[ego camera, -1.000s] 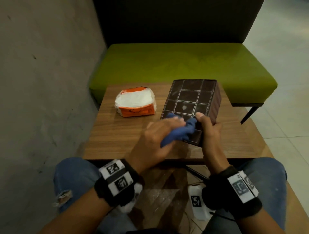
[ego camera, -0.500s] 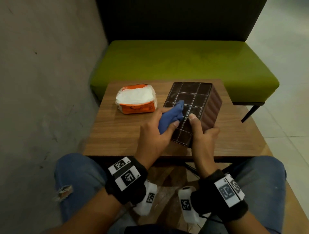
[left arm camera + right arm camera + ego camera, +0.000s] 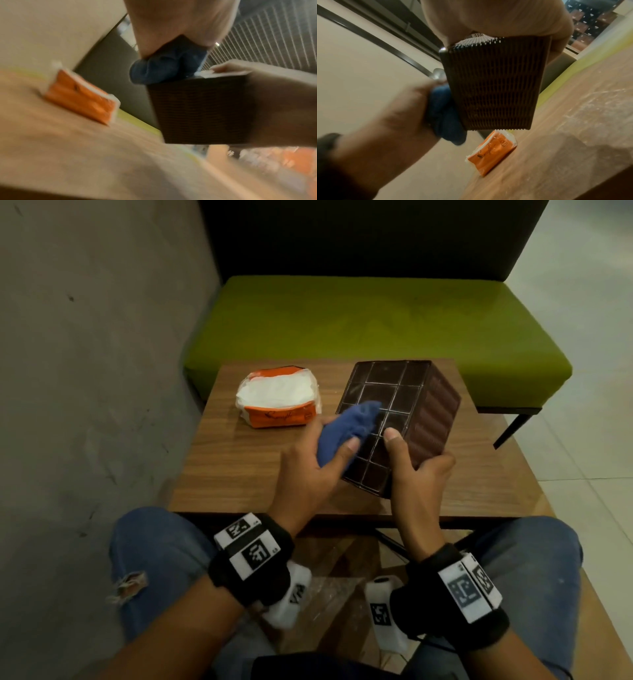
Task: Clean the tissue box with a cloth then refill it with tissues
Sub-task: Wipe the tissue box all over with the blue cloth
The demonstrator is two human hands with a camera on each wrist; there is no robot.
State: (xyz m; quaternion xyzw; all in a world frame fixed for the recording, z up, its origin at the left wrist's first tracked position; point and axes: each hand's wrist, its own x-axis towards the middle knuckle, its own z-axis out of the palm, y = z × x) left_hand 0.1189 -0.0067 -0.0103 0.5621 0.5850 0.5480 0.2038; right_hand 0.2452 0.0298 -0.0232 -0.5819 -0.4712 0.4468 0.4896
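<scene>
A dark brown tissue box (image 3: pixel 407 405) with a gridded face and ribbed sides is tilted up off the wooden table (image 3: pixel 239 467). My right hand (image 3: pixel 416 470) grips its near right corner, thumb on the gridded face. My left hand (image 3: pixel 318 463) holds a bunched blue cloth (image 3: pixel 349 428) pressed against that face. The left wrist view shows the cloth (image 3: pixel 164 70) on top of the box (image 3: pixel 200 111). From the right wrist, the ribbed box side (image 3: pixel 494 83) appears with the cloth (image 3: pixel 445 115) at its left. An opened orange pack of white tissues (image 3: pixel 279 400) lies on the table's far left.
A green cushioned bench (image 3: pixel 376 326) with a dark backrest stands beyond the table. A grey concrete wall (image 3: pixel 85 371) runs along the left. My knees in blue jeans (image 3: pixel 154 559) sit under the table's near edge. Pale floor tiles (image 3: pixel 582 440) lie to the right.
My left hand has swept the blue cloth up the box's gridded face, from its near edge toward the middle. The right hand keeps its grip on the tilted box.
</scene>
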